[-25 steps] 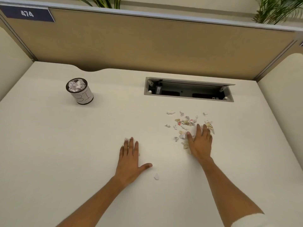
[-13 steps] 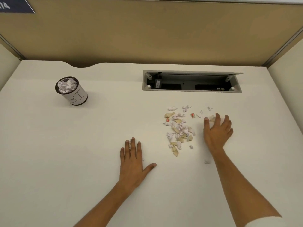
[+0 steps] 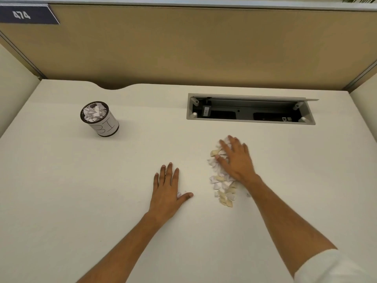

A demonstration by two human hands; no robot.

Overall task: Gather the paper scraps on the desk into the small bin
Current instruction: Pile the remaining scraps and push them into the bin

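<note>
— What's around you there?

— A pale cream worktop [image 3: 61, 201] spreads out in front of me. Along its far side, from ten to two o'clock, stands a tan fabric partition [image 3: 183, 48] with a grey metal top rail [image 3: 204, 3].

— Anything on that partition?

— A dark blue plate [image 3: 26, 15] at eleven o'clock, reading 474.

— And the worktop itself?

— At one o'clock a grey cable tray [image 3: 251, 109] is sunk into it, flap open. Cream side panels [image 3: 12, 78] close me in at nine and three. Light is soft and even.
</note>
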